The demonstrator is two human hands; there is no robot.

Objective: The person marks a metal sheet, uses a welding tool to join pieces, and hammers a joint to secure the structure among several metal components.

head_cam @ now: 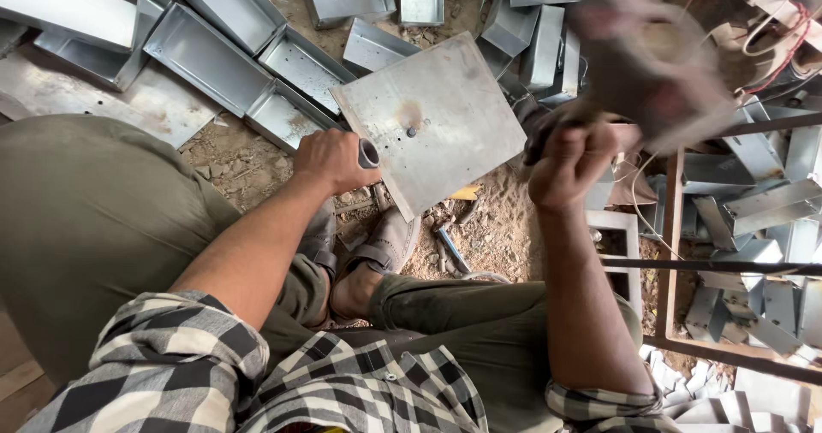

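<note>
Left hand (330,161) is wrapped tight round a short metal pipe (368,153), butted vs the edge of a square steel plate (432,121) lying on the dirt floor (497,228), just ahead of the sandalled feet (377,249). Right hand (569,163) is fisted on a dark handle, up high; the hammer head (651,56) above it is all blur. Plate looks stiff, heavy-ish, w/ sharp edges, 1 small stud at centre, so prob best gripped by 2 opposite edges, palms flat. Pipe looks rigid and smooth, maybe slippery, so full-fist grip suits it. Galvanised trays (210,56) are piled behind, rusty rod frame (672,253) on the right.
</note>
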